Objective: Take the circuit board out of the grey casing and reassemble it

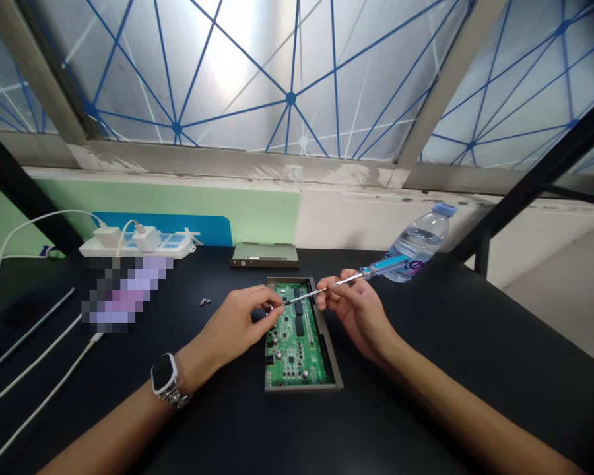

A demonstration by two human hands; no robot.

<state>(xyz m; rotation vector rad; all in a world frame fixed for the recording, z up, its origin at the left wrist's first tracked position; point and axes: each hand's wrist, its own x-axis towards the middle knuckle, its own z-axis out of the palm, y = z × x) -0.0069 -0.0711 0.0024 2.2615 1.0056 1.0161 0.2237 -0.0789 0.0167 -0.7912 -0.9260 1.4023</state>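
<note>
A green circuit board (297,346) lies in a shallow grey metal case (337,376) on the black table. My right hand (354,310) is closed round the metal shaft of a screwdriver with a clear blue handle (383,265), its tip pointing left over the board's far end. My left hand (242,316), with a watch on its wrist, pinches its fingers at the screwdriver tip (284,303); whatever they hold there is too small to make out.
The grey case lid (264,255) lies beyond the board. Two small screws (204,302) sit on the table at the left. A white power strip (138,245) with chargers and white cables is far left. A water bottle (418,241) lies at the right.
</note>
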